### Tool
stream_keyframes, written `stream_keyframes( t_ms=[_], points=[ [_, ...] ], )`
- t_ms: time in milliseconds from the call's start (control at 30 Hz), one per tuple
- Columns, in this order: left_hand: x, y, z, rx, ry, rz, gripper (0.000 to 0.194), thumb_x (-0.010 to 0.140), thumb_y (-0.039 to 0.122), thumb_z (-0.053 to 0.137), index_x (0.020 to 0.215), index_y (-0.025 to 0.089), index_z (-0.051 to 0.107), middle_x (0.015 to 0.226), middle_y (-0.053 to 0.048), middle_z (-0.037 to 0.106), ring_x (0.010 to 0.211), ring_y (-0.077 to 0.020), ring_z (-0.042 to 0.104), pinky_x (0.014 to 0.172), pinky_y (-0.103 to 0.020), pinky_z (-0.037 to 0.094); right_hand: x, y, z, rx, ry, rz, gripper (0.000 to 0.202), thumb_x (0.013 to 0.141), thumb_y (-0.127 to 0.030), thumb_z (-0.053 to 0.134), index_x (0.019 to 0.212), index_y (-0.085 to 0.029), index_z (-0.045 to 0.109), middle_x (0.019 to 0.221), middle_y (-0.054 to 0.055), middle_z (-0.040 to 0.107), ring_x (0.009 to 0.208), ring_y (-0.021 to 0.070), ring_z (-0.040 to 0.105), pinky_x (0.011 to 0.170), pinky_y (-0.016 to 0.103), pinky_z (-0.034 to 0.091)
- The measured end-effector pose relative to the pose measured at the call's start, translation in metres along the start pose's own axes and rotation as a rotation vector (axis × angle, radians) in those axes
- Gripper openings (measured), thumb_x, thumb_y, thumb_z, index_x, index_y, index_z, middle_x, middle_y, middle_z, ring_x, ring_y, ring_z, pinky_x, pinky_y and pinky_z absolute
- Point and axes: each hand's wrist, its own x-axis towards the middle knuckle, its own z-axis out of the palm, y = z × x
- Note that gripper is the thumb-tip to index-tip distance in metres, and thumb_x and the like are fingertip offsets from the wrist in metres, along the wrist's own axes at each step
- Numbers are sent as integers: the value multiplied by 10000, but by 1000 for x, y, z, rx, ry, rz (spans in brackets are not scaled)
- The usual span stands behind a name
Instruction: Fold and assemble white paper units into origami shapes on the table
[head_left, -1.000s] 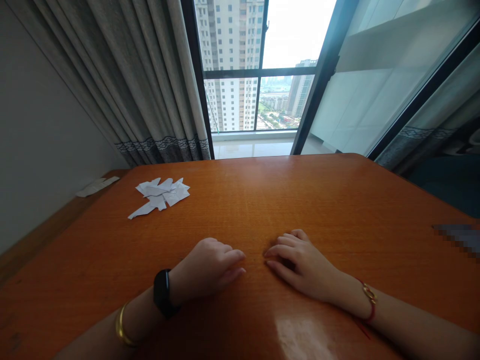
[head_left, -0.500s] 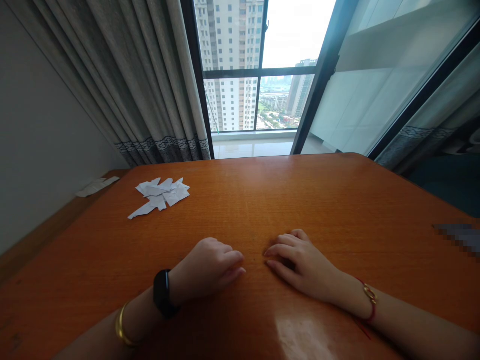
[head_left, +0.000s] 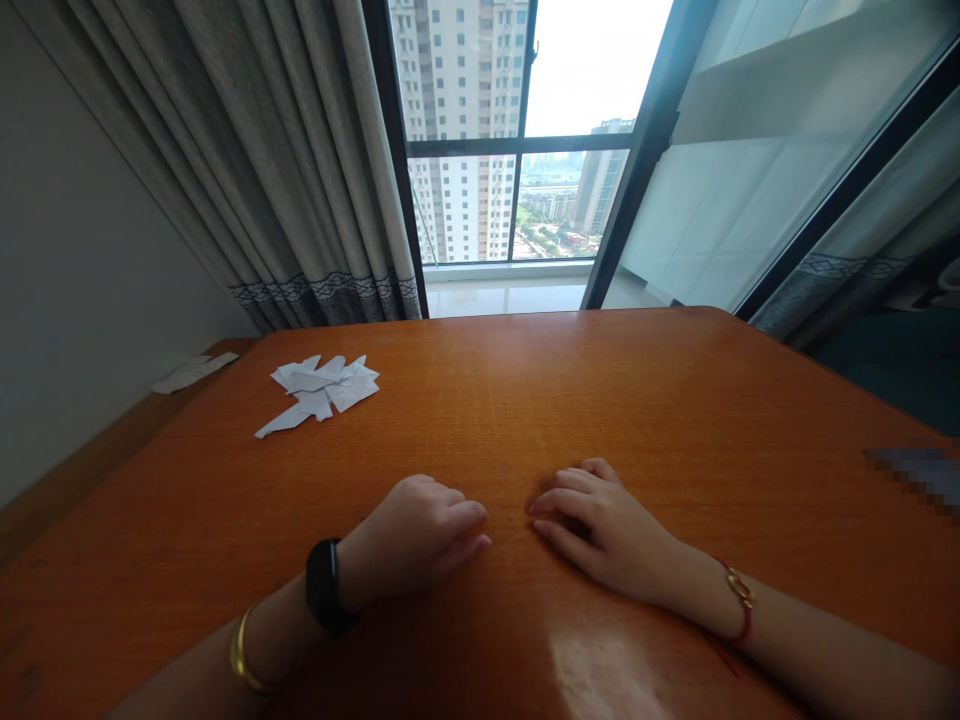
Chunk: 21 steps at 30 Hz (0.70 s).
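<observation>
- The left hand point(head_left: 416, 535) is rested on the tabletop point(head_left: 510, 400), its fingers curled, with a narrow gap left between thumb and forefinger.
- The right hand point(head_left: 592, 525) is set just beside it, fingers bent, and a narrow opening is formed by its thumb and fingers.
- White paper pieces point(head_left: 309, 382) are heaped, overlapping, beyond the left hand, well apart from both hands.
- A black wristband point(head_left: 324, 588) is worn on the left wrist.

Looks forward and down from head height, close above a round-cornered orange-brown wooden table point(head_left: 517, 400), facing a rectangular black-framed glass window point(head_left: 519, 147) beyond.
</observation>
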Motion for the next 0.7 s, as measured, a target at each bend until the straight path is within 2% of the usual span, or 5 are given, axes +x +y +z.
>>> stream_keyframes(
  t_ms=[367,533,700],
  points=[
    [1,1,-1,11,2,1,215,940,330,482,864,199,634,706,-20,663,629,-173,611,599,-287,387,0,1,0,3,-5,3,137,934,-248,527,937,-235,663,957,27,694,890,158,606,872,371,302],
    [0,0,0,20,2,0,199,933,323,492,867,201,635,702,-16,662,629,-176,612,594,-292,376,0,0,0,5,-19,5,159,938,-248,521,880,-227,668,918,22,691,862,155,603,864,374,299],
    [0,0,1,16,15,6,215,942,328,475,876,199,633,693,-21,658,620,-168,606,590,-282,375,0,0,0,5,-7,1,154,942,-257,512,916,-228,661,951,31,693,885,161,607,870,372,303]
  ],
)
